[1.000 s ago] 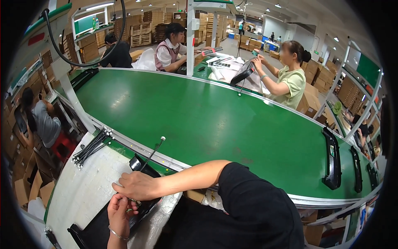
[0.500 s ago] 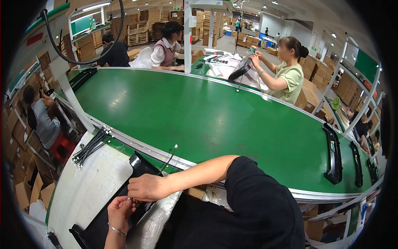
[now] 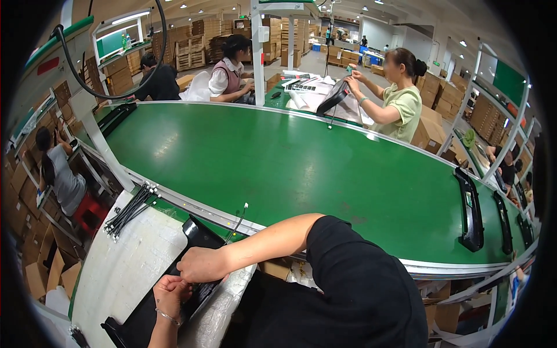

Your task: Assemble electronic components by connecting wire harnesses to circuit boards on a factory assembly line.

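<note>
A long black plastic housing (image 3: 133,319) lies slanted on the pale padded worktop in front of me. Over its middle, my left hand (image 3: 170,294) and my right hand (image 3: 203,265) meet with their fingertips pinched together. Whatever they pinch is too small and covered to make out. My right hand is above, its back toward me, and my left hand, with a bracelet at the wrist, is just below it. From the housing's far end a thin black cable (image 3: 239,219) with a white connector tip sticks up beside the belt's edge.
A bundle of black cables (image 3: 132,211) with white ends rests on the worktop (image 3: 110,269) at left. Beyond runs a green conveyor belt (image 3: 261,156), with black housings (image 3: 469,210) at its right end. Across it, a person in light green (image 3: 400,107) handles another black housing (image 3: 333,98).
The view has tilted slightly. Both hands stay pinched together over the housing; the small pale tip that showed between the fingers is now covered.
</note>
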`<move>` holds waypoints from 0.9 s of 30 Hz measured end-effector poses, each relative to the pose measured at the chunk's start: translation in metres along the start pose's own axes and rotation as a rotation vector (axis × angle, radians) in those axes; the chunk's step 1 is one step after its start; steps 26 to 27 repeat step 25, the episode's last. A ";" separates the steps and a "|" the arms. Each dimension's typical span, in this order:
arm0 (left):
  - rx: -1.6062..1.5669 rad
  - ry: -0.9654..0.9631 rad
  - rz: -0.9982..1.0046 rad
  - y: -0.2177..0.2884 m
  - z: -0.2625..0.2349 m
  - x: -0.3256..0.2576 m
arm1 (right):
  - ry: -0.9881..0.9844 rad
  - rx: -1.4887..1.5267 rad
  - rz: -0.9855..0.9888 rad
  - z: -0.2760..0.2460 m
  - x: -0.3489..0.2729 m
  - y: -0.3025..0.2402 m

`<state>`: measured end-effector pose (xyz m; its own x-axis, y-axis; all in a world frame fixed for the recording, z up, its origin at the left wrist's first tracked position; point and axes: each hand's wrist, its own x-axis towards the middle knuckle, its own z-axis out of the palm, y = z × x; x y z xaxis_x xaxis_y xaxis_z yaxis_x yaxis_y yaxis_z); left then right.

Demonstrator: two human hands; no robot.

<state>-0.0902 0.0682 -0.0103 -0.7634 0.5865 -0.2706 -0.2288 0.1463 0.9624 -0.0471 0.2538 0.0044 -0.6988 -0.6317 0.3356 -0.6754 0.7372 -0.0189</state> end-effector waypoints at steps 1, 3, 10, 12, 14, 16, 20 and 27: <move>0.000 -0.001 0.001 0.000 -0.001 0.000 | 0.000 -0.001 0.001 0.000 0.001 0.000; 0.050 -0.048 0.027 -0.003 -0.004 -0.004 | -0.058 -0.009 -0.013 0.000 0.001 -0.002; 0.499 -0.027 0.312 -0.005 -0.018 0.013 | 0.004 -0.031 -0.073 0.000 -0.012 0.030; 0.633 0.048 0.339 0.012 -0.023 0.015 | 0.052 -0.077 -0.159 -0.004 -0.022 0.051; 0.800 0.107 0.719 0.014 -0.046 0.014 | -0.124 -0.078 -0.042 -0.023 -0.012 0.047; 0.988 0.070 0.611 0.020 -0.061 0.004 | -0.169 -0.017 0.003 -0.026 -0.009 0.042; 1.204 -0.067 0.599 0.007 -0.077 -0.012 | -0.219 0.039 -0.013 -0.003 -0.007 0.027; 1.322 -0.141 0.512 -0.013 -0.074 -0.010 | -0.232 0.139 -0.007 0.003 -0.010 0.018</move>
